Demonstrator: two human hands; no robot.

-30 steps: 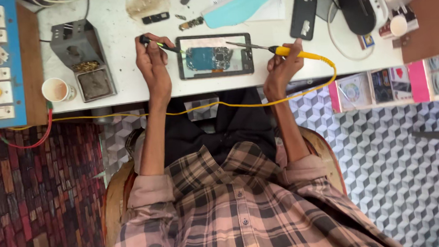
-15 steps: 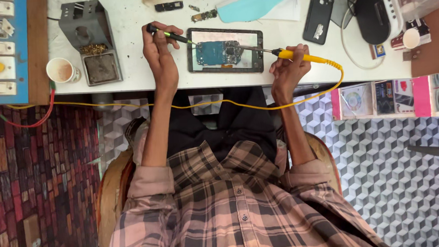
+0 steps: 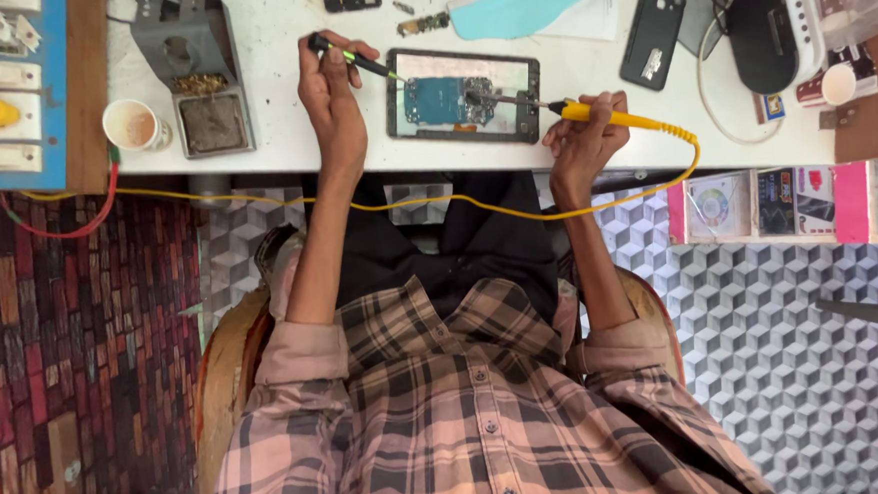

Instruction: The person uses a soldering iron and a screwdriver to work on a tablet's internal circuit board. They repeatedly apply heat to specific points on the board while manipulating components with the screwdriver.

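An opened tablet point(image 3: 463, 95) lies on the white table point(image 3: 283, 135), its blue circuit board exposed. My left hand point(image 3: 333, 92) grips black tweezers point(image 3: 354, 57) with a green band, their tip at the board's left edge. My right hand point(image 3: 583, 134) holds a yellow-handled soldering iron point(image 3: 603, 118); its metal tip reaches left onto the board. The iron's yellow cord point(image 3: 457, 204) loops under the table edge across my lap.
A grey soldering stand point(image 3: 195, 79) with sponge tray and a small cup point(image 3: 132, 125) sit left. A blue switch board point(image 3: 5, 94) is at far left. A black phone point(image 3: 654, 35), a teal case point(image 3: 521, 2) and a black-white device point(image 3: 763, 19) lie at right.
The view has shifted slightly so the table sits lower in frame. Both hands stay on the tablet with the same tools; the iron's tip has stayed on the board.
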